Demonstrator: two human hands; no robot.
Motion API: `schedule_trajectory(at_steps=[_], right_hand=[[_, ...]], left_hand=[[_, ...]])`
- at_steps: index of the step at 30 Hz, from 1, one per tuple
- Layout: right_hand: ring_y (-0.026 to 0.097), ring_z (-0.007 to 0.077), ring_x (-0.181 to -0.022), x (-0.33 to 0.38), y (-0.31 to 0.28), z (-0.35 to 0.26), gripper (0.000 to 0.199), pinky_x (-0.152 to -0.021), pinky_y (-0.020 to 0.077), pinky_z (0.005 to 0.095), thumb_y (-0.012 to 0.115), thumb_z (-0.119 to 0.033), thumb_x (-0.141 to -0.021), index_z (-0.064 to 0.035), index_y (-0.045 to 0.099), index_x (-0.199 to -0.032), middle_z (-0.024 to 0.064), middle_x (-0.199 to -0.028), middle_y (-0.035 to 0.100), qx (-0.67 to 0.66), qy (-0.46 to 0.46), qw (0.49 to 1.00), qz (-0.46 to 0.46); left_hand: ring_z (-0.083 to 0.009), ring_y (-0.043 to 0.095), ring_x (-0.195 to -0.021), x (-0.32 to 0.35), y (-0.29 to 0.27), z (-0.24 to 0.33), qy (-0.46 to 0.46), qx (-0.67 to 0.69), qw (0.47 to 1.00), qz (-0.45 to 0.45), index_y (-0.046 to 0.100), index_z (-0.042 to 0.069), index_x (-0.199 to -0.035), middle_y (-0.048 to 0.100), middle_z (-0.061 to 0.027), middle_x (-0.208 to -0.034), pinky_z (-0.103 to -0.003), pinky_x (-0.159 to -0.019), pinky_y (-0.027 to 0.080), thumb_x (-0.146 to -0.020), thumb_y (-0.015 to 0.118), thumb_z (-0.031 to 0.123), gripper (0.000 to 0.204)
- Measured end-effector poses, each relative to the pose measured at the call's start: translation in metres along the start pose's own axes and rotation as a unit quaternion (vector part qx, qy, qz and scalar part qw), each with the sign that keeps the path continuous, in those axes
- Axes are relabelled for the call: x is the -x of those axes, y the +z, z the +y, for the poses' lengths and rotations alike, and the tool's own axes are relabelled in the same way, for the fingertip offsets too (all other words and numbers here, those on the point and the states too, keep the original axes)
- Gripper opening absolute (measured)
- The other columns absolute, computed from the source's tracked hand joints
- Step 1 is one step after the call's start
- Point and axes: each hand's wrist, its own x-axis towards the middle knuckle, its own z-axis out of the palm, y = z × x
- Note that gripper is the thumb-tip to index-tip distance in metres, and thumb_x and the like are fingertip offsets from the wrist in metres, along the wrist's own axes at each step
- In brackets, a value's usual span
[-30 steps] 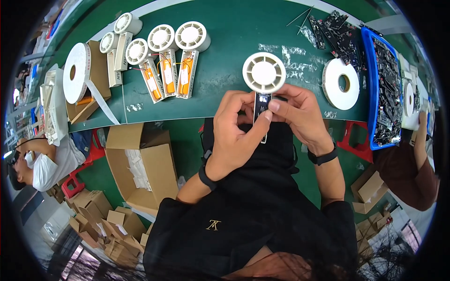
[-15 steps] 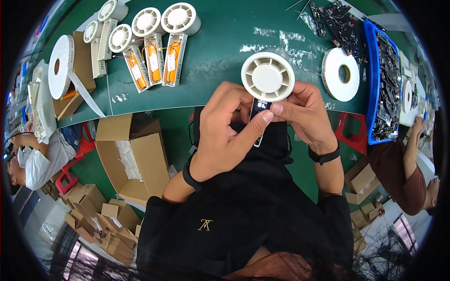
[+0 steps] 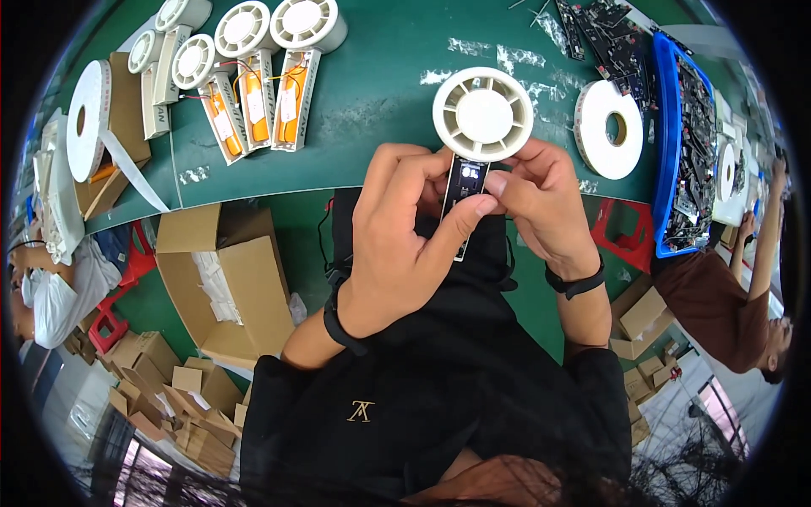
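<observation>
Between my hands, over the near edge of the table, is a small white handheld fan (image 3: pixel 483 116) with a round slotted head. Its handle faces up and shows a narrow black circuit board (image 3: pixel 467 179). My left hand (image 3: pixel 397 224) is closed around the handle, its thumb lying across the board. My right hand (image 3: pixel 545 203) pinches the handle just below the head, with the thumb at the board's edge. Fingers behind the handle are hidden. At the far left lie several similar fans; three have open handles showing orange batteries (image 3: pixel 290 110) and thin wires.
On the right stand a blue tray (image 3: pixel 667 160) full of black circuit boards and a white tape roll (image 3: pixel 585 127). More boards (image 3: pixel 604 42) are heaped behind. Another tape roll (image 3: pixel 87 122) stands at left. An open cardboard box (image 3: pixel 253 296) and red stools (image 3: pixel 621 237) sit below; people work at both sides.
The view has shifted, so the table items appear further left. The fan head has tilted up and away, and more of the circuit board shows. Both hands keep their hold.
</observation>
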Motion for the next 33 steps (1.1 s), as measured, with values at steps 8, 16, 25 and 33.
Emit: schedule_trajectory(at_steps=[8,16,25,33], right_hand=[[0.075,0.0164,-0.103,-0.003,0.001,0.002,0.024,-0.091,0.0675,0.0353,0.065,0.0,-0.1,0.0084,0.067,-0.122,0.0127,-0.119,0.074,-0.03,0.038,0.999,0.008],[0.079,0.0294,-0.104,-0.004,0.004,0.005,0.04,-0.089,0.0693,0.0432,0.06,-0.005,-0.1,0.0119,0.061,-0.137,0.0209,-0.12,0.075,0.035,0.021,0.999,0.037],[0.076,0.0174,-0.095,-0.006,0.004,0.014,0.036,-0.082,0.0648,0.0325,0.06,-0.002,-0.099,0.0114,0.068,-0.131,0.0147,-0.112,0.078,0.047,-0.017,0.998,0.044],[0.068,0.0027,-0.087,-0.005,0.015,0.01,0.034,-0.074,0.0534,0.0188,0.066,0.001,-0.096,0.0106,0.072,-0.128,0.0054,-0.1,0.078,0.138,-0.08,0.986,0.053]], left_hand=[[-0.0154,0.063,-0.081,0.003,0.001,0.007,-0.011,0.024,1.0,0.008,0.066,-0.007,-0.126,0.058,-0.0125,-0.109,-0.028,-0.066,0.054,-0.087,0.078,0.003,0.042],[-0.0157,0.06,-0.077,0.003,0.002,-0.001,0.004,0.008,1.0,0.007,0.065,-0.008,-0.126,0.057,-0.0128,-0.111,-0.029,-0.067,0.056,-0.085,0.078,0.002,0.045],[-0.0158,0.063,-0.079,-0.002,0.006,0.001,0.004,-0.02,0.999,0.033,0.066,-0.006,-0.121,0.058,-0.0125,-0.107,-0.029,-0.067,0.059,-0.084,0.079,0.001,0.04],[-0.0152,0.064,-0.078,-0.011,0.003,-0.006,-0.003,-0.013,0.999,0.041,0.066,-0.004,-0.11,0.06,-0.0108,-0.101,-0.03,-0.067,0.062,-0.085,0.079,-0.001,0.027]])
